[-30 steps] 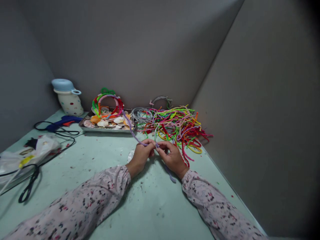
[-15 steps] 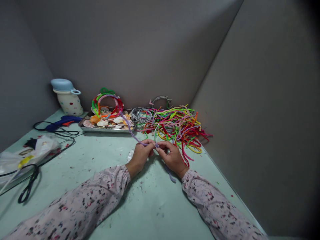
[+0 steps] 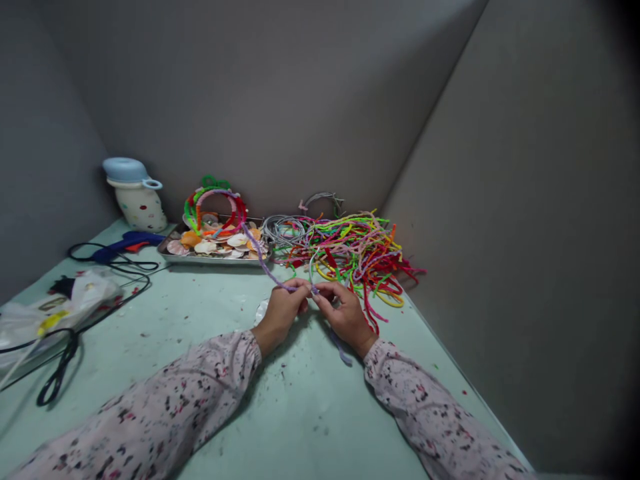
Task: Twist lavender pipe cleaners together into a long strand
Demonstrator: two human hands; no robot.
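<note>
My left hand (image 3: 284, 308) and my right hand (image 3: 344, 312) meet at the middle of the table, fingertips nearly touching. Both pinch a purple pipe cleaner (image 3: 267, 269). One length of it slants up and left from my left fingers toward the shell tray; a purple tail (image 3: 341, 348) hangs below my right hand. A thin pale strand (image 3: 311, 265) rises from between the fingertips, where a small purple twist shows. How the two are joined is partly hidden by my fingers. Something white and scalloped (image 3: 261, 311) lies behind my left wrist.
A metal tray (image 3: 215, 260) holds shells and several colourful fuzzy rings (image 3: 193, 217). Right of it lie coiled grey wire (image 3: 285, 229) and a heap of pipe cleaners (image 3: 360, 247). Leftward are a bottle (image 3: 140, 207), blue glue gun (image 3: 117, 248), black cord (image 3: 70, 360) and plastic bag (image 3: 93, 293).
Almost nothing differs. Both hands keep their pinch at the same spot, and the pale strand between them has shifted very slightly.
</note>
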